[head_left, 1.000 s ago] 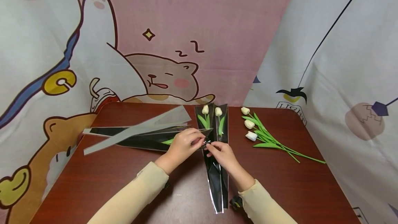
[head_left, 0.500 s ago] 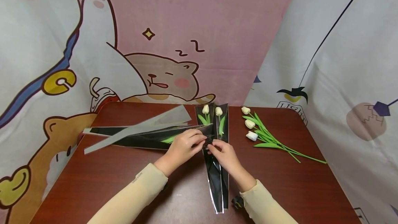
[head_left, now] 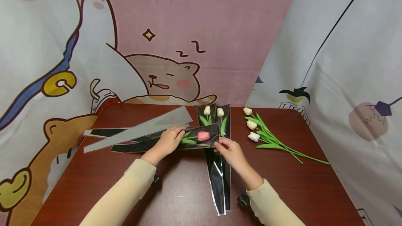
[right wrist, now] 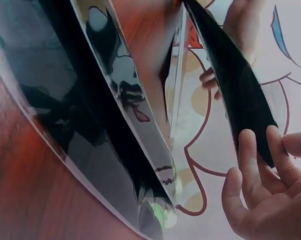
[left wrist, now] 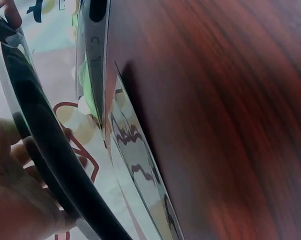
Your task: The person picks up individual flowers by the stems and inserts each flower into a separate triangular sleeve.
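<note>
A pink tulip [head_left: 203, 136] with green leaves lies in a black-backed clear flower sleeve [head_left: 213, 129], held crosswise over the table in the head view. My left hand [head_left: 168, 141] grips this sleeve along its middle, over the stem. At the wide end, my right hand [head_left: 231, 152] pinches the lower corner. The right wrist view shows the fingers of the right hand [right wrist: 265, 187] on the sleeve's dark end [right wrist: 255, 112]. Beneath that end lie two more black sleeves [head_left: 216, 180], each with a white tulip [head_left: 220, 112].
Several flat sleeves [head_left: 138, 131] with pale edges overlap at the table's left. Three loose white tulips [head_left: 251, 125] with green stems lie on the right of the brown table [head_left: 282, 191]. A printed cloth [head_left: 220, 37] hangs behind.
My left hand has moved left from the sleeve's wide end to its middle. The pink tulip, hidden before, now shows. My right hand has stayed near the end corner.
</note>
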Demonstrator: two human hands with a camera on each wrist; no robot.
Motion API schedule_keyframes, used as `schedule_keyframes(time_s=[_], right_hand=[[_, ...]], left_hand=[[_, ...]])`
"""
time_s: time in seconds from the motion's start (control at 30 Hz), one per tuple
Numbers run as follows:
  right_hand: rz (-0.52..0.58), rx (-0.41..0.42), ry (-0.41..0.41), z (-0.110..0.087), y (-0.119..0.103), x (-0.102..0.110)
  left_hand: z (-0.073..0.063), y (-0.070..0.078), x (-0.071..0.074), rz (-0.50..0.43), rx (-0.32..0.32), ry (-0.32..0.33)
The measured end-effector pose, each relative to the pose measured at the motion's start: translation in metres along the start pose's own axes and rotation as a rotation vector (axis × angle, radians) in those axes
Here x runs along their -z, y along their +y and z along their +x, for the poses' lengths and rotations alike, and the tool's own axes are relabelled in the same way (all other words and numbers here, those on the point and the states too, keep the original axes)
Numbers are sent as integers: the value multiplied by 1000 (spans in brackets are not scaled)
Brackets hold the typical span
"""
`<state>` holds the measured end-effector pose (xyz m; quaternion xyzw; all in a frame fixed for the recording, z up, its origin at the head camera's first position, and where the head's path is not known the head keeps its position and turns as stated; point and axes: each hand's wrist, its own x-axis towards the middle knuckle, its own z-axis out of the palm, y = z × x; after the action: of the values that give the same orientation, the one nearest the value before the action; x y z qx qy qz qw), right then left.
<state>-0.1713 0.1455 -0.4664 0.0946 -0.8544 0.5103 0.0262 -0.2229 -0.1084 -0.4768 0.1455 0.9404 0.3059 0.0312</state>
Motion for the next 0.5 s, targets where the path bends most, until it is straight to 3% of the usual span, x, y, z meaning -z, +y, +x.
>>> schedule_keyframes(time_s=[0.13, 0.33, 0.5], right_hand=[[70, -50, 30, 5, 0, 4], [321, -168, 118, 18, -8, 10], [575, -121, 194, 26, -15, 8]], left_hand=[[3, -3, 1, -79, 2, 39], [7, 9, 4, -292, -10, 169], [7, 26, 7, -453, -26, 271]])
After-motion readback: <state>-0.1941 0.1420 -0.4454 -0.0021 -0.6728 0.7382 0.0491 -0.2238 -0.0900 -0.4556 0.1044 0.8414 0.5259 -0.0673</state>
